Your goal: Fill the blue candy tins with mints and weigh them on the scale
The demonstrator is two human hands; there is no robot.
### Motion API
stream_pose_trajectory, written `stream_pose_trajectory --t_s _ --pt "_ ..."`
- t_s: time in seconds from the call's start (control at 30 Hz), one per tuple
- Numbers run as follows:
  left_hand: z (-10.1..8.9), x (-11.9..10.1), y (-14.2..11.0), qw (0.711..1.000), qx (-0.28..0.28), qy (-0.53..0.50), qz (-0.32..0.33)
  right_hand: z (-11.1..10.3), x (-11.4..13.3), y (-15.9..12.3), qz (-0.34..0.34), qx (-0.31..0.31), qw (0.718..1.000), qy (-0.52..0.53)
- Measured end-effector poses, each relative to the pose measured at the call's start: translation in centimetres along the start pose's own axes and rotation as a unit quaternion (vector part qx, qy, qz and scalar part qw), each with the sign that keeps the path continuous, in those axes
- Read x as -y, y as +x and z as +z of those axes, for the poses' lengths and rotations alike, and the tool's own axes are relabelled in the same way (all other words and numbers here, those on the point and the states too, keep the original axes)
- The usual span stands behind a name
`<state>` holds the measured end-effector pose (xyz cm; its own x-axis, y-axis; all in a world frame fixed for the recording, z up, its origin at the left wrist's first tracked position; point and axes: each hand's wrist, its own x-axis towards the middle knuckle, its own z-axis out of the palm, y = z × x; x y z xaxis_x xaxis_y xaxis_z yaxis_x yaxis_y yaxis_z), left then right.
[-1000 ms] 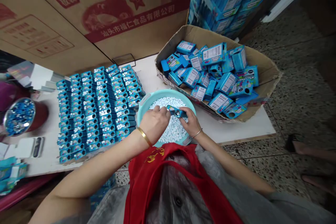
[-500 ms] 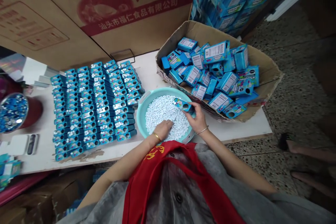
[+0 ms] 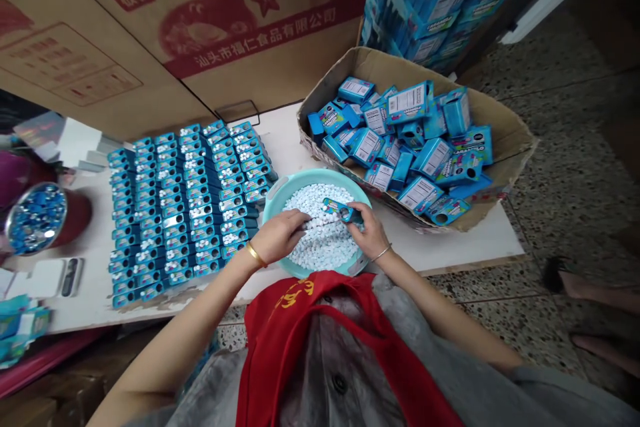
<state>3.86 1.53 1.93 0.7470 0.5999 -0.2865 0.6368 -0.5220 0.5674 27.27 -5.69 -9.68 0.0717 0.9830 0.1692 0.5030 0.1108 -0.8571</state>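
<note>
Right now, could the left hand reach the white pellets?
Probably yes: the left hand is at the turquoise basin, fingers over the white pellets, and the blue box in the right hand sits farther right, leaving the way free.

Left hand (image 3: 281, 235) now over left bowl rim (image 3: 271, 205)

a white table (image 3: 287, 140), its paint worn along the front edge, bears tight columns of upright blue boxes (image 3: 187, 213) left of center. just beside them sits a teal basin (image 3: 273, 207), and to its right a cut-down cardboard carton (image 3: 505, 140) reaches past the table's end. at far left stand a reddish tub (image 3: 77, 217), a white case (image 3: 47, 278) and a slim dark device (image 3: 71, 277), with teal packets (image 3: 35, 323) near the front edge.
</note>
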Motion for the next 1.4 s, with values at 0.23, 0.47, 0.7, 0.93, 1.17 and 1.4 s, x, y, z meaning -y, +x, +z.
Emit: stream_pose_trajectory --t_s 0.23,0.47,0.7,0.93,1.17,1.4 --pt "-2.2 -6.7 2.7 0.971 0.084 0.207 -0.088 1.4 0.5 -0.6 -0.036 0.018 0.999 0.007" --pt "-4.1 -6.9 1.2 0.976 0.023 0.192 -0.097 1.1 1.1 -0.8 0.0 0.003 0.999 0.053" --pt "0.6 -0.9 -0.1 1.0 -0.021 0.003 0.008 1.9 3.8 -1.9 -0.008 0.073 0.991 0.114" --pt "0.8 2.9 -5.6 0.963 -0.247 -0.045 -0.098 -0.3 -0.8 -3.1 0.135 -0.125 0.982 -0.051" --pt "0.2 7.8 -8.0 0.912 -0.342 0.006 -0.225 0.5 -3.3 -6.9 0.286 -0.048 0.953 0.087" --pt "2.0 11.3 -6.4 0.932 -0.262 0.029 -0.249 -0.9 0.0 -12.6 0.343 -0.107 0.924 0.133"
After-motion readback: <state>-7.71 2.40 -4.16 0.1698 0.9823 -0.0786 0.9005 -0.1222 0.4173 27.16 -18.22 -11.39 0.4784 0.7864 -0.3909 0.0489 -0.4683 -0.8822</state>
